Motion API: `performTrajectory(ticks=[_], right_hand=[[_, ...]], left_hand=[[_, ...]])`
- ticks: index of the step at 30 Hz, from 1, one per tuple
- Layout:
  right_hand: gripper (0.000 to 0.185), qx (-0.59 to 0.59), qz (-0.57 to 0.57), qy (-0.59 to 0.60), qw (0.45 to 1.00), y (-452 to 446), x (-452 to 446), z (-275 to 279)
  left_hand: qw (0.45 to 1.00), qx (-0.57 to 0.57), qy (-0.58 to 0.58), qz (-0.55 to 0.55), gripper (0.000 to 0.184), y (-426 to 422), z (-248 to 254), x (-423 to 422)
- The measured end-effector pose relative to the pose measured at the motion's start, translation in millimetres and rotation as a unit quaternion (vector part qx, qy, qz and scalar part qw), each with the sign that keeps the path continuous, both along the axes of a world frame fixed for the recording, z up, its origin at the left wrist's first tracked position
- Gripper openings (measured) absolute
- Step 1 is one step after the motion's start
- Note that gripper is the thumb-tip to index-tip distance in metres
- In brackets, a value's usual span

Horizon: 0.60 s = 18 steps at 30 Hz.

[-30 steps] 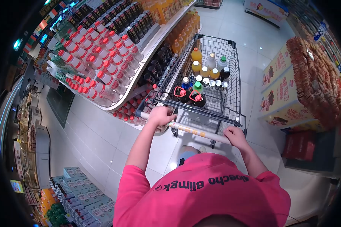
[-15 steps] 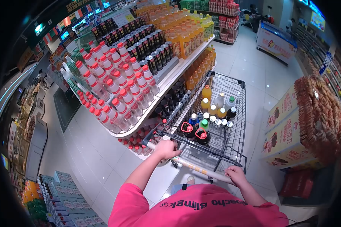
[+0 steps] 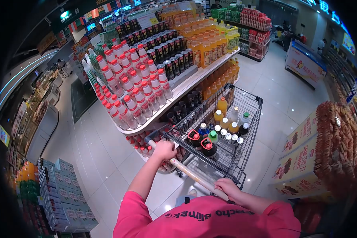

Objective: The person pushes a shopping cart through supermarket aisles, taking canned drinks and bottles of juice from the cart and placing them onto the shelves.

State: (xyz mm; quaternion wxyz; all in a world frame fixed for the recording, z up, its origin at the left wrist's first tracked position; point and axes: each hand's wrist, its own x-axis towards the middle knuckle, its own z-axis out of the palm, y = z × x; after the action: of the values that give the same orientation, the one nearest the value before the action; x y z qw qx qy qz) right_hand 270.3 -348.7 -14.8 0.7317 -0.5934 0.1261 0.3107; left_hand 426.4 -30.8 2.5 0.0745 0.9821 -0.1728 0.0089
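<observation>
My left hand (image 3: pixel 164 151) is closed round the left end of the shopping cart handle (image 3: pixel 193 175). Near the handle's other end, my right hand (image 3: pixel 228 188) grips the same bar. In front of me stands the wire shopping cart (image 3: pixel 248 152), tilted across the view. Several bottles are grouped inside its basket: two dark bottles with red carry loops (image 3: pixel 208 147) nearest me, a green-capped bottle (image 3: pixel 213 137), white-capped ones and an orange drink bottle (image 3: pixel 222 104) farther off. Their lower parts are mostly hidden.
Close along the cart's left side runs a display shelf (image 3: pixel 174 95) with red-capped bottles (image 3: pixel 125 83), dark cans (image 3: pixel 174 65) and orange drinks. Snack cartons (image 3: pixel 297 158) stand on the right. A chest freezer (image 3: pixel 305 63) is ahead; stacked boxes (image 3: pixel 69 194) lie at lower left.
The cart has swung a little in view, its handle now slanting more steeply. My right hand has shifted left and down with the bar. The shelf and freezer appear farther right.
</observation>
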Motion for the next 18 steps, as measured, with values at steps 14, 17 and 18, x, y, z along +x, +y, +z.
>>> performTrajectory(ticks=[14,17,18], right_hand=[[0.018,-0.16,0.197,-0.598,0.76,-83,-10,9],[0.017,-0.149,0.193,-0.592,0.768,-94,-3,-7],[0.017,-0.14,0.192,-0.584,0.776,-96,-3,-9]], left_hand=[[0.933,-0.176,-0.109,0.294,0.018,-188,-21,-138],[0.933,-0.186,-0.117,0.285,0.013,-189,-15,-141],[0.934,-0.18,-0.111,0.288,0.013,-190,-14,-142]])
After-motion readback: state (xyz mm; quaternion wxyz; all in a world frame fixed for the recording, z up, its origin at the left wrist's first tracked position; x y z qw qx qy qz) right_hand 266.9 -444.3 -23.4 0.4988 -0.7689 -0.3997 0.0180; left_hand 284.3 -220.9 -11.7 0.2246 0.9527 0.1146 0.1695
